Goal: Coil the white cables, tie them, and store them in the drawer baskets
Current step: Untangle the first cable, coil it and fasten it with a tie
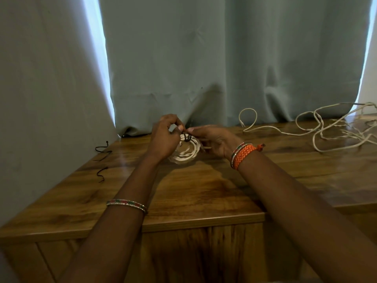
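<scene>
Coiled white cable (186,153) at the middle of the wooden tabletop (204,186), near the back edge, wound into a flat ring of several turns and held between both hands. Black tie (186,137) looped over the far side of the coil, its ends drawn up and pinched at the top. Left hand (166,137) curled, thumb and fingertips closed on one end of the tie, palm covering the left part of the coil. Right hand (212,139) likewise curled, thumb and forefinger pinching the other end, remaining fingers tucked against the coil's right side. Hard to tell whether the coil rested on the wood or sat slightly lifted.

Loose white cables (318,127) sprawled, uncoiled, well apart toward the right rear of the top, one end arched up near the curtain. Two spare black ties (103,152) on the left side of the tabletop, close to the wall, one behind the other. Beaded bangle (126,205) on the left forearm; orange braided band (242,155) beside another bangle on the right wrist. Grey-green curtain (224,68) hanging behind, its hem bunched on the back edge of the top.
</scene>
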Available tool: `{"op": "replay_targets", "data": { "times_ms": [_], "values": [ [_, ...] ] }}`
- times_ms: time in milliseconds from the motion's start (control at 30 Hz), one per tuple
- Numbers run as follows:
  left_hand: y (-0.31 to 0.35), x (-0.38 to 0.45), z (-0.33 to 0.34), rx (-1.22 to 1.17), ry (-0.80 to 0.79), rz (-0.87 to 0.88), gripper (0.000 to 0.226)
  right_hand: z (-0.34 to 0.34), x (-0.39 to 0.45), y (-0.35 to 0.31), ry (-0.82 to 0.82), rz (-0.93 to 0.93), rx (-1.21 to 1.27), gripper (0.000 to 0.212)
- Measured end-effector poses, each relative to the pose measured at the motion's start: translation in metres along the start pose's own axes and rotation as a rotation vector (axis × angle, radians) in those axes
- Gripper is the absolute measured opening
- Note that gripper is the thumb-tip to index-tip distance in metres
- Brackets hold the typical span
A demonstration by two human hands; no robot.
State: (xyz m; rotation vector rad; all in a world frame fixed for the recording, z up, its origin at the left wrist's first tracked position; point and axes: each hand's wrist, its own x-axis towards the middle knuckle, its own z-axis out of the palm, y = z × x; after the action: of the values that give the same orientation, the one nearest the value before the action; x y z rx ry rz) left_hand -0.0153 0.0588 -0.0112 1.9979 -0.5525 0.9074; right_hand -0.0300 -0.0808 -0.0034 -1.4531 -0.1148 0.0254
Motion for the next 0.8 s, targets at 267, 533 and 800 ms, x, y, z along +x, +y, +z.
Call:
{"op": "replay_targets", "data": {
  "times_ms": [267, 533, 800],
  "values": [
    [-0.007, 0.004, 0.006, -0.108, -0.067, -0.227, 0.017, 0.007, -0.001, 0.000, 0.144, -0.271, 0.040, 0.004],
    [0.000, 0.002, 0.003, -0.401, -0.034, -0.372, 0.018, 0.015, 0.000, 0.002, 0.314, -0.571, -0.292, 0.010],
    [0.004, -0.003, 0.012, -0.839, -0.010, -0.553, 0.018, 0.015, 0.001, 0.001, 0.384, -1.058, -0.829, 0.018]
  ]
}}
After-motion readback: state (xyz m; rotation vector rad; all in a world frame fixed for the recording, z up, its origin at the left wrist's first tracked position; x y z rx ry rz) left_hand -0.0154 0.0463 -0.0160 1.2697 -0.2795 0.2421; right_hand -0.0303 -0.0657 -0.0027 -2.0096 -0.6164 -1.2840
